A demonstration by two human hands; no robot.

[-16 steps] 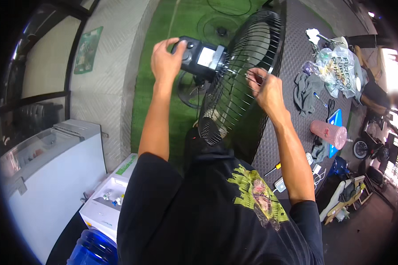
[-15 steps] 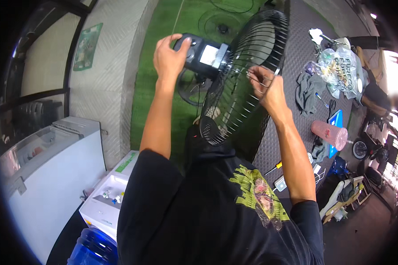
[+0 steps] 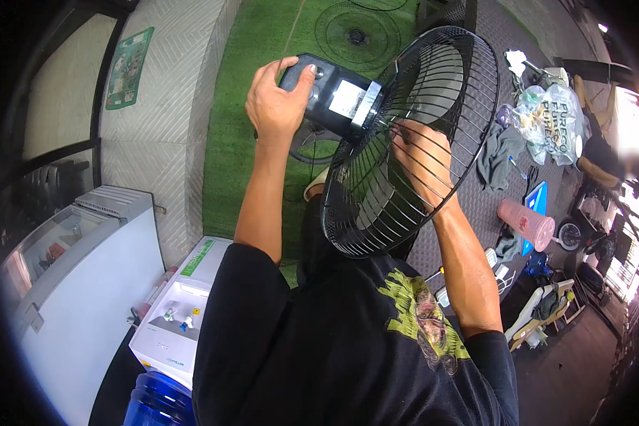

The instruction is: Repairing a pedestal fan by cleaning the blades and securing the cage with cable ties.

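My left hand [image 3: 277, 99] grips the black motor housing [image 3: 326, 92] of an electric fan, thumb on top and fingers round its back end. A silver collar [image 3: 366, 105] joins the housing to the black wire fan guard [image 3: 376, 238], which opens toward the right. Inside the guard, my right hand [image 3: 427, 160] is at the centre by the thin metal shaft [image 3: 384, 122]. Its fingers are curled together there, seen partly through the wires; whatever they pinch is hidden.
A round wire grille [image 3: 357, 35] lies on the green mat [image 3: 263, 35]. On the dark textured table [image 3: 433, 245] are a grey cloth [image 3: 500, 157], plastic bags [image 3: 547, 117] and a pink tumbler [image 3: 525, 224]. To the left stand a white freezer [image 3: 99, 284] and a blue water bottle [image 3: 160, 401].
My right hand has gone deeper into the guard, toward the shaft. The fan has shifted slightly to the right and its open side faces me more; my left hand keeps its grip.
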